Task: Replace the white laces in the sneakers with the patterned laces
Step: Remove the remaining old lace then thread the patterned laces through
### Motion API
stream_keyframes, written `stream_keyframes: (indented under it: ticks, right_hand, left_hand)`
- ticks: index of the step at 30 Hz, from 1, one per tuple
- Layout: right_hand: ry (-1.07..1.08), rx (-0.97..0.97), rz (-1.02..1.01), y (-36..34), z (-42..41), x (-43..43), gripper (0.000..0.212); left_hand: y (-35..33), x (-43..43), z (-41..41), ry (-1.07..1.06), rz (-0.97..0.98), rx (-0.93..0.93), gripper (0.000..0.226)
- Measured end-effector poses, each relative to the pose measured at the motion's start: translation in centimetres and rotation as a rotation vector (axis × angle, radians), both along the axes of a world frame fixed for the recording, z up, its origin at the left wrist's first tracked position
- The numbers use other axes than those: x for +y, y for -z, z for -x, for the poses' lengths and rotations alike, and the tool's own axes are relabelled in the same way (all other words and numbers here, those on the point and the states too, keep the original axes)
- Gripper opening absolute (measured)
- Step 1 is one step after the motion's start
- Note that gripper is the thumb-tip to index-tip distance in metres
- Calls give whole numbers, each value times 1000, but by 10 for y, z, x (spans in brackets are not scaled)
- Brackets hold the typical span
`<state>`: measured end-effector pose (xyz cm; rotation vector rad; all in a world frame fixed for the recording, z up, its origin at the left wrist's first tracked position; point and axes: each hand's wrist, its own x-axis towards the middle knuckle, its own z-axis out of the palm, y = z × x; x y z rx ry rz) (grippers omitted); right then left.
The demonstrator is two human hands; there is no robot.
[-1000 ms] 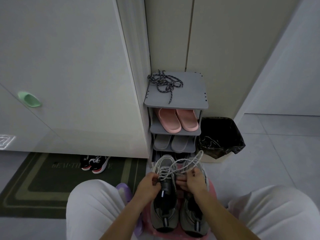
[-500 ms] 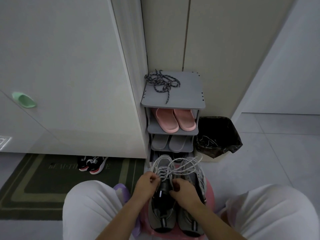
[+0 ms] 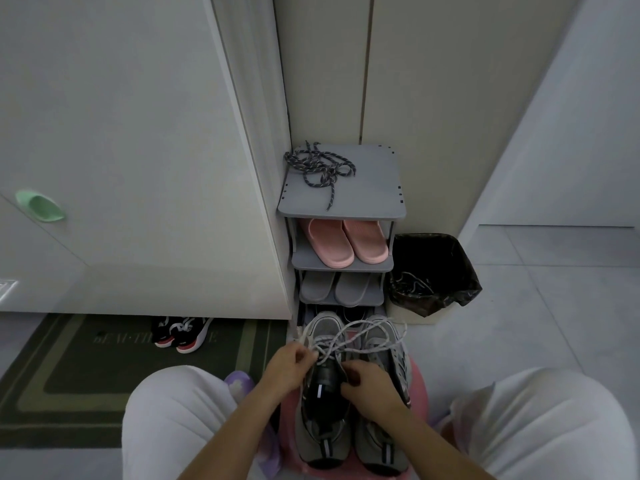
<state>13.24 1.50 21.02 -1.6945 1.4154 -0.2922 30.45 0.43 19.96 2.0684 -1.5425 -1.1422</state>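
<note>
Two grey sneakers, the left sneaker (image 3: 323,434) and the right sneaker (image 3: 381,441), stand side by side on a pink stool (image 3: 417,386) between my knees. Loose white laces (image 3: 360,336) loop over their toes. My left hand (image 3: 289,368) pinches the white lace at the left sneaker's left edge. My right hand (image 3: 369,384) rests curled on the left sneaker's tongue, pinching at the lace there. The patterned laces (image 3: 320,168), dark with light flecks, lie in a tangle on top of the grey shoe rack (image 3: 374,199).
The rack holds pink slippers (image 3: 346,242) and grey slippers (image 3: 334,289) on lower shelves. A bin with a black bag (image 3: 433,271) stands to its right. Black-and-red shoes (image 3: 181,332) sit on a green doormat (image 3: 69,368) under a white cabinet (image 3: 138,168).
My right hand dropped from the raised lace loop down onto the left sneaker's tongue. The white loops fell slack over the toes. My left hand kept its pinch.
</note>
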Motion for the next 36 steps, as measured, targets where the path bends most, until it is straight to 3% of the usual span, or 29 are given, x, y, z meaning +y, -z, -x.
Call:
stream_keyframes:
  ticks: [4, 9, 14, 18, 21, 26, 32, 36]
  right_hand:
    - [-7, 10, 14, 1, -1, 0, 23]
    - [12, 16, -1, 3, -3, 3, 17]
    - [10, 35, 5, 3, -3, 2, 19]
    - [-6, 49, 27, 5, -3, 0, 19]
    - [18, 47, 3, 6, -4, 1, 20]
    - [59, 20, -55, 7, -4, 1, 24]
    - [64, 34, -53, 9, -4, 2, 23]
    - [61, 51, -41, 8, -4, 1, 21]
  left_hand:
    - [4, 8, 2, -51, 31, 5, 33]
    - [-14, -9, -1, -33, 15, -108, 17]
    - [-7, -8, -2, -24, -29, 7, 27]
    - [-3, 2, -1, 15, 2, -31, 37]
    - [-5, -3, -3, 13, -23, -95, 32]
    - [-16, -26, -17, -102, -36, -44, 21]
    - [-5, -6, -7, -42, -130, 11, 36]
    - [1, -1, -5, -90, -61, -22, 41]
